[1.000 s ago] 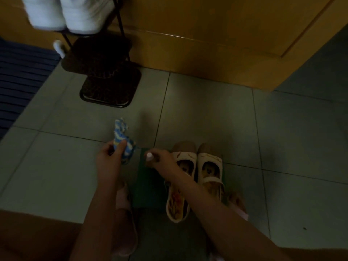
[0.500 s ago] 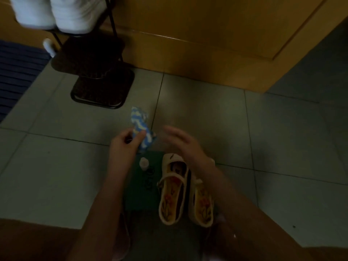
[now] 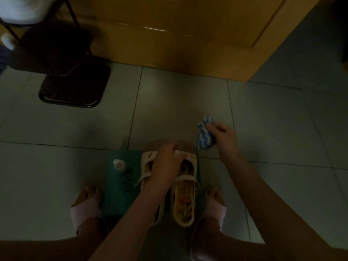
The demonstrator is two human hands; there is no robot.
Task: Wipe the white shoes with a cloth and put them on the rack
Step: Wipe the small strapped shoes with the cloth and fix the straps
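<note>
Dim light. White shoes sit as a pair on green mat between the person's feet, long axis running toe-away, heel-near. L hand lies over the fronts, fingers curled down round the uppers; prob. gripping the left shoe, but could be both. R hand pinches the bunched blue-white cloth, just right of and beyond the toes, not touching them. Judgement: the cloth must come left and nearer to meet the shoe. Rack is well apart, far-left, so on the L-hand side.
</note>
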